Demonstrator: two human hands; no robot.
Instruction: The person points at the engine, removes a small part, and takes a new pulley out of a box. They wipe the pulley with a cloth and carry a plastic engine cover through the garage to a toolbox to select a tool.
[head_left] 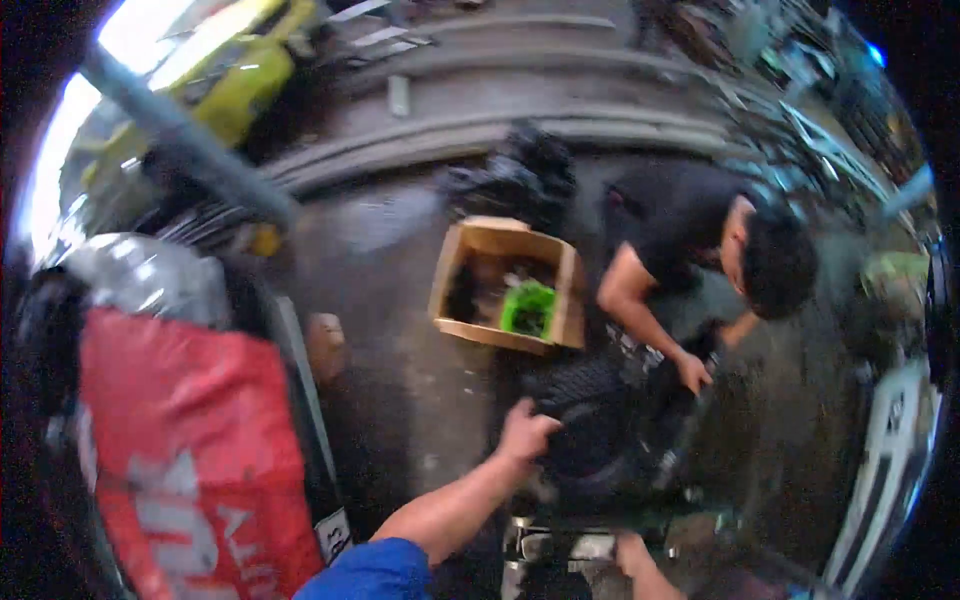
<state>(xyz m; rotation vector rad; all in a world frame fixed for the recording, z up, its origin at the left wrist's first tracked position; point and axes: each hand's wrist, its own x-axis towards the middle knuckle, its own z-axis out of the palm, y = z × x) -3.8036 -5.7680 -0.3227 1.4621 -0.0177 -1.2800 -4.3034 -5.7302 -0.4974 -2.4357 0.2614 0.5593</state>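
Note:
In the head view, my left hand (528,432), at the end of a blue sleeve, is closed on the near-left edge of a black tyre (585,400) with a patterned tread. My right hand (634,553) is low in the view, beside a pale metal fixture (565,546); its fingers are blurred, and I cannot tell what they grip. Across from me a person in a dark shirt (680,215) bends over the tyre's far side. That person's hand (693,372) is at the dark parts to the right of the tyre.
An open cardboard box (445,290) holding a bright green item (529,308) stands beyond the tyre. Black plastic bags (530,170) lie behind it. A large red sack (195,430) fills the left side, under a grey post (190,130). A pale striped panel (885,450) is at right.

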